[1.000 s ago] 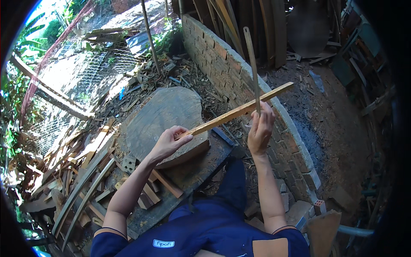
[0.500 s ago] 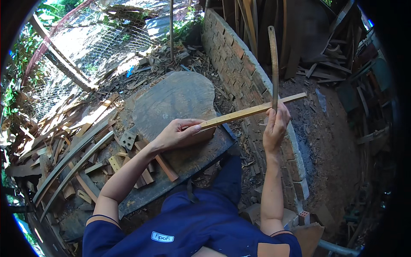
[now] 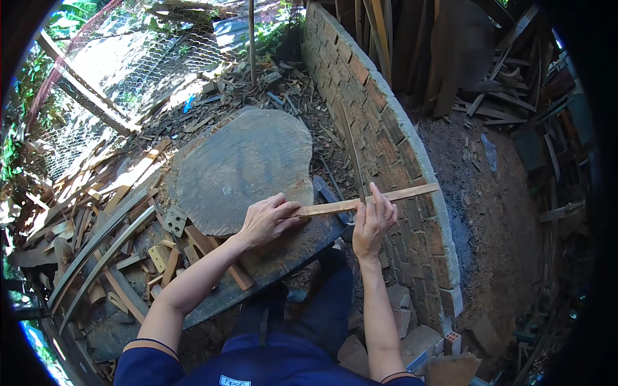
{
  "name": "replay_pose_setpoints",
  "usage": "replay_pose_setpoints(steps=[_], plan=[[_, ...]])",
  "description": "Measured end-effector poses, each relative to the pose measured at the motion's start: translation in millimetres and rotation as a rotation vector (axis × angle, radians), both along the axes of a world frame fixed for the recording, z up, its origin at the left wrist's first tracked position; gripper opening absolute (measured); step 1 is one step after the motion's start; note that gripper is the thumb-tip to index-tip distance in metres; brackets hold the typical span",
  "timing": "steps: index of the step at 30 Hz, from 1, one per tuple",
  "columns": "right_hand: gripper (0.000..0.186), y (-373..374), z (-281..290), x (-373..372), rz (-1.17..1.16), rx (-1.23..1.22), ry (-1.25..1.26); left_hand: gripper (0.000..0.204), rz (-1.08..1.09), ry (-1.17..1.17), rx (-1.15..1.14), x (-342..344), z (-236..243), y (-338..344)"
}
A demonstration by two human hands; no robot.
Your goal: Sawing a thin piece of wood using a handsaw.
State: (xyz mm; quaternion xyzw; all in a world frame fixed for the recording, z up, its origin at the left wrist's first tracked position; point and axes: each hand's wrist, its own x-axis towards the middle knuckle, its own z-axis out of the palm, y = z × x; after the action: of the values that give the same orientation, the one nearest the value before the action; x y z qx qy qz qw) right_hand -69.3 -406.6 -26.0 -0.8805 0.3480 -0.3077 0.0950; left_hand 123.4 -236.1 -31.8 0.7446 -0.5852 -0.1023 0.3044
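My left hand (image 3: 269,222) is closed around the near end of a narrow wooden strip (image 3: 412,192), beside the lower right edge of a round tree-stump block (image 3: 241,167). The strip runs out to the right, roughly level, past my right hand (image 3: 373,226). In my right hand is a long, narrow, dark blade-like tool (image 3: 352,149), slightly curved and pointing away from me. It crosses the strip near my fingers; whether the two touch I cannot tell. My fingers hide the tool's grip.
A low brick wall (image 3: 393,122) curves along the right. Offcuts and a grey block with holes (image 3: 176,220) lie left of the stump, near curved strips (image 3: 109,231). Wire mesh (image 3: 154,67) stands at the far left. Brick rubble (image 3: 418,344) sits at lower right.
Both hands have come down, the right one also leftward, bringing the strip lower. The blade-like tool has swung from upright to a leftward slant in front of the wall.
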Motion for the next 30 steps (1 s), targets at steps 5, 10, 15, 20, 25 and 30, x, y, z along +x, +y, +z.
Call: replay_pose_setpoints(steps=[5,10,15,20,25,30], plan=[[0.014,-40.9,-33.7,20.9,0.091,-0.068,-0.043,0.027,-0.051,-0.110,-0.001,12.8,-20.2,-18.3],[0.017,-56.9,-53.2,33.0,0.195,-0.024,-0.034,0.027,-0.017,-0.112,0.000,14.4,-32.6,-31.2],[0.017,-59.1,-52.5,43.9,0.185,-0.133,-0.022,0.031,0.198,-0.264,0.131,22.8,-31.2,-56.4],[0.017,-73.5,-39.9,49.3,0.171,-0.187,0.088,0.031,0.288,-0.254,0.158,28.5,-43.9,-82.0],[0.017,-75.3,-35.2,60.4,0.154,-0.240,0.193,0.024,0.519,-0.094,0.086,27.1,-56.0,-89.5],[0.017,-81.8,-37.2,58.9,0.074,-0.252,0.227,0.021,0.530,-0.195,0.015,17.6,-51.9,-102.2]])
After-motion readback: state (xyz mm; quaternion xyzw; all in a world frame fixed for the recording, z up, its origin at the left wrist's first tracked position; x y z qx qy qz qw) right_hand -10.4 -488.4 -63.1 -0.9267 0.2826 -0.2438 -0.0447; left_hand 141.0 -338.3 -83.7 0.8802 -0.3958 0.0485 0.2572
